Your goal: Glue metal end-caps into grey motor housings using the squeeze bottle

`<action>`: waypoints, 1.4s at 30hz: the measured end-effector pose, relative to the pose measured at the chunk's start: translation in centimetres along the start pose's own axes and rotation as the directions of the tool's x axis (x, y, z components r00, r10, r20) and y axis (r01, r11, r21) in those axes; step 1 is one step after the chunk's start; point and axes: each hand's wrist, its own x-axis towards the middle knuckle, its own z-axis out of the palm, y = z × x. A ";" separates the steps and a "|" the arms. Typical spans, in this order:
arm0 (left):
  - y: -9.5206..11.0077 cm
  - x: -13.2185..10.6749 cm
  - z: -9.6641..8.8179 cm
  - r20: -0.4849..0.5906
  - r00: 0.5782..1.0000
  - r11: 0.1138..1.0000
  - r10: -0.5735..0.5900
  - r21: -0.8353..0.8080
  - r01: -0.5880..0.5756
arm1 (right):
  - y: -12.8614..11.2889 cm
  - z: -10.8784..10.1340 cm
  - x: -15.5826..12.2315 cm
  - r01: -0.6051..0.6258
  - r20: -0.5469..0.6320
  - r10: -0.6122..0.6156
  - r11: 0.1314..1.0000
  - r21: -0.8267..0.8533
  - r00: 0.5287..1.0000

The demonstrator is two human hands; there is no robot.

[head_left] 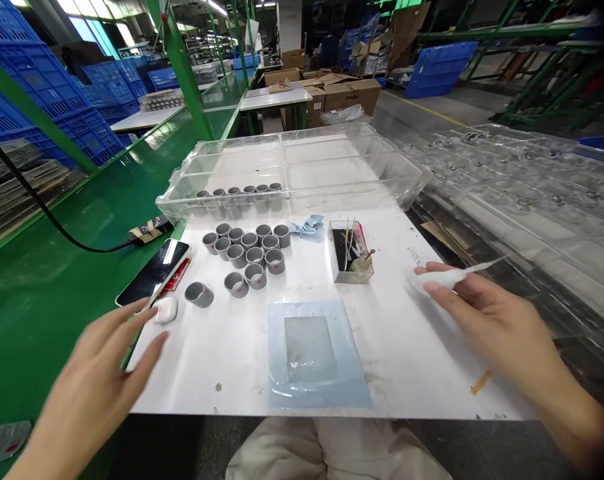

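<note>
My left hand hovers at the left edge of the white table, fingers apart and nothing in them. Its fingertips are close to a small white rounded case; whether they touch it I cannot tell. A phone lies just beyond. In my right hand is a small white squeeze bottle with a long thin nozzle, tilted sideways, the nozzle to the right. Several short grey tubes stand grouped at the centre left. One more grey tube stands apart, nearer my left hand.
A light blue sheet with a greyish square patch lies at the front. Behind are a clear box of tools, a crumpled blue cloth and a clear plastic tray with more tubes. Clear trays are stacked at right.
</note>
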 end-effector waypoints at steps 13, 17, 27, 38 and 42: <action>5.4 3.8 3.0 0.268 0.956 0.975 -0.122 -0.148 0.166 | 1.7 0.8 -8.1 -0.182 -0.235 0.244 0.949 0.256 0.941; 9.5 0.9 3.9 0.577 0.816 0.545 -0.034 -0.673 0.499 | 1.1 1.9 -9.7 -0.084 -0.219 0.149 0.956 0.281 0.964; 11.5 0.2 6.1 0.714 0.700 0.346 0.030 -0.664 0.663 | 0.0 6.6 -11.8 0.301 -0.266 -0.189 0.819 0.488 0.945; 11.9 0.3 5.8 0.738 0.674 0.486 -0.027 -0.580 0.654 | -3.8 8.2 -11.9 0.529 -0.214 -0.487 0.725 0.441 0.847; 12.0 0.4 5.8 0.743 0.669 0.513 -0.031 -0.562 0.648 | -3.8 8.5 -11.8 0.534 -0.212 -0.493 0.730 0.428 0.844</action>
